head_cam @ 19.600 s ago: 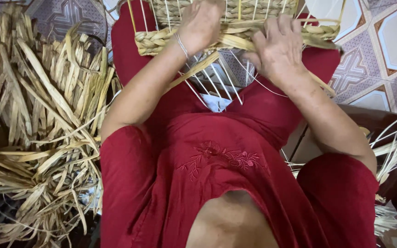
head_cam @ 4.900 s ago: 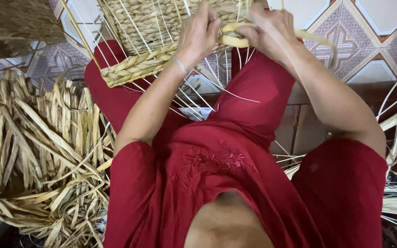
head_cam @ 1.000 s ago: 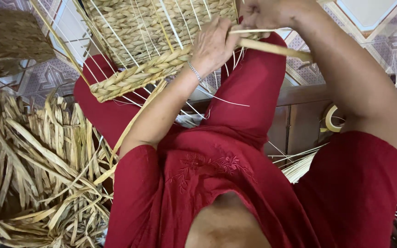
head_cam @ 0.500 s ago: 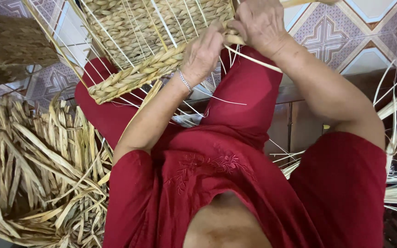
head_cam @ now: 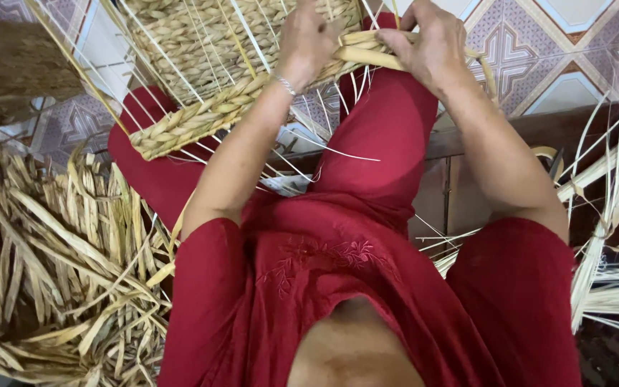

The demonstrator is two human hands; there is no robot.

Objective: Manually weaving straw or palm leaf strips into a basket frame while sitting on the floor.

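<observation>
A half-woven straw basket (head_cam: 202, 79) rests on my red-clothed knees, with thin pale ribs sticking out of its braided rim. My left hand (head_cam: 308, 39), a thin bracelet on its wrist, grips the rim of the basket. My right hand (head_cam: 428, 44) pinches a thick dried straw strand (head_cam: 367, 56) against the same rim, just to the right of the left hand. The fingertips of both hands are partly hidden by the weave.
A big heap of dried straw strands (head_cam: 51, 265) lies at my left. Loose pale stalks (head_cam: 610, 215) fan out at the right. A dark wooden edge (head_cam: 539, 129) runs behind my right knee. Patterned floor tiles (head_cam: 539, 50) show above.
The basket has swung a little to the right across my knees. My right hand has come down onto the rim beside the left hand, pressing the strand in.
</observation>
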